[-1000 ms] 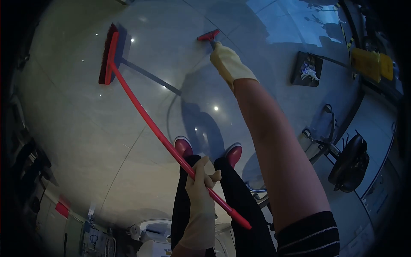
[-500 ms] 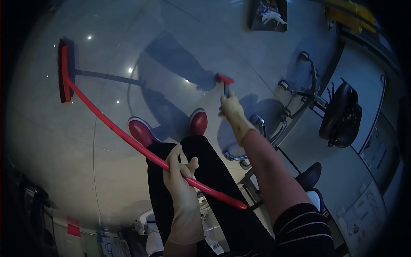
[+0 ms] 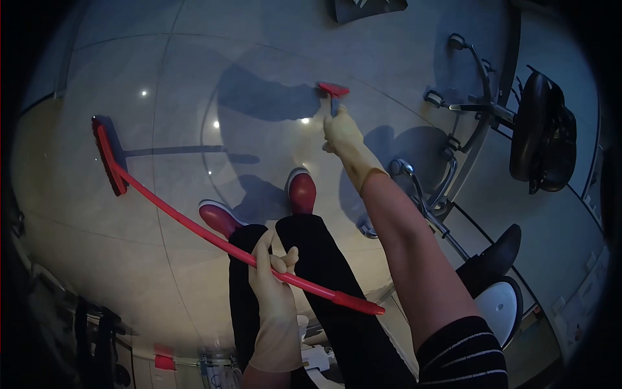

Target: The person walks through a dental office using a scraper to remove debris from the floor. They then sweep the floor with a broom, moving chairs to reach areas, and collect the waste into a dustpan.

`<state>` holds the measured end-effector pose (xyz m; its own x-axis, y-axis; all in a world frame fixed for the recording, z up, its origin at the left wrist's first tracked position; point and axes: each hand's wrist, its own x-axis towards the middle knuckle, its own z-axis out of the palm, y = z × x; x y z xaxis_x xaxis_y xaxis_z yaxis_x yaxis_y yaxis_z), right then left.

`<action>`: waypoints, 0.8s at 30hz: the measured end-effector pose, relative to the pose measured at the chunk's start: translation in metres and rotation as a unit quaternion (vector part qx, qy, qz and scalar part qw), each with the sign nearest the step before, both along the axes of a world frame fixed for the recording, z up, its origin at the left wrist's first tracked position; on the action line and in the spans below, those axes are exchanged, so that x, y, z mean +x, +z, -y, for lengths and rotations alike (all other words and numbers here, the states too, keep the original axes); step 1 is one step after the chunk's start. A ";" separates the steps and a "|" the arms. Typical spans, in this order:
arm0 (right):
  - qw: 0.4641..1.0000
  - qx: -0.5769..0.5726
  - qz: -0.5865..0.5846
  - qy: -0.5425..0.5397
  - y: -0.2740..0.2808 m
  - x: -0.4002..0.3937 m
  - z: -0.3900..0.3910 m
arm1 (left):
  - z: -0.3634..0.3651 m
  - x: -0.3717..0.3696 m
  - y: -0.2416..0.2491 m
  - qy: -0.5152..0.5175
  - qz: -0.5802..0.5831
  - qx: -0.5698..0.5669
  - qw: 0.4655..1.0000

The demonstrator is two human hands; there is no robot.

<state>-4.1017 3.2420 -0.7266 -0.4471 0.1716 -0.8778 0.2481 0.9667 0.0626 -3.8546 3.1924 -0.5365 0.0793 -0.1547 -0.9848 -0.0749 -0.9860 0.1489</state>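
My left hand [image 3: 271, 282], in a pale glove, is wrapped round the handle of a long red broom [image 3: 188, 222]. Its bristled head is out at the left of the head view, its handle slanting across my legs to a grip end at lower right. Stretched forward, my right hand [image 3: 345, 135], gloved too, is closed on the grey handle of a small scraper-like tool [image 3: 334, 89] with a wide red head. That head overlaps the tiled floor in this view, beside the shadow of my arm.
Red shoes [image 3: 302, 192] stand on the shiny floor. To the right are a wheeled chair base [image 3: 479, 110], a black chair seat [image 3: 544, 133] and a round white-topped stool [image 3: 499, 305]. A dark dustpan-like tray [image 3: 369, 9] with white scraps lies at the top edge.
The view has shifted, and the dark tray now sits partly out of frame. The broom head appears lower, and my right hand with the tool is slightly farther forward and left.
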 end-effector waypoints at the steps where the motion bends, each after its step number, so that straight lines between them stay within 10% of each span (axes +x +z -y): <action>1: 1.000 -0.024 -0.002 -0.015 0.004 -0.001 0.015 | -0.004 0.002 0.000 -0.011 -0.009 0.003 1.000; 3: 0.958 -0.098 -0.083 0.256 -0.021 0.056 0.020 | -0.003 -0.005 0.005 -0.017 -0.002 0.001 1.000; 11: 0.983 -0.099 0.020 0.152 -0.016 -0.011 0.112 | -0.006 -0.006 -0.002 -0.041 -0.017 -0.022 0.999; 16: 0.970 -0.043 -0.077 0.227 -0.037 0.012 -0.011 | -0.005 -0.003 -0.008 -0.023 -0.007 -0.025 0.999; 24: 0.988 -0.051 -0.071 -0.126 -0.033 -0.141 -0.036 | -0.008 0.000 -0.005 -0.053 -0.012 -0.013 0.998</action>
<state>-4.2431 3.2781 -0.7596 -0.5214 0.2075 -0.8277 0.4810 0.8727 -0.0842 -3.8543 3.2000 -0.5417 0.0378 -0.1867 -0.9817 -0.1750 -0.9685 0.1774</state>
